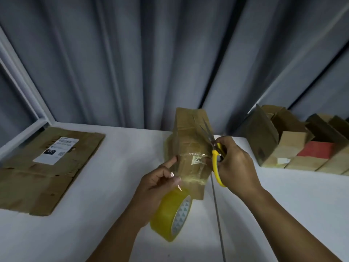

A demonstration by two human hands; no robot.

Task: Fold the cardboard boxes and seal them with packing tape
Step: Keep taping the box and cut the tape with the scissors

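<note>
A small brown box (pixel 188 140) stands on the white table (pixel 113 186). The left hand (pixel 160 184) pinches a strip of clear tape (pixel 180 184) stuck to the box, with the yellow tape roll (pixel 170 214) just under it. The right hand (pixel 236 165) grips yellow scissors (pixel 215 154), blades apart, beside the box.

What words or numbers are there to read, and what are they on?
"OTO", on the black patch of the white label on the flat cardboard.
"S6", then cut off, on the white sticker on the taped box.
The label's small print is too blurred to read.
</note>
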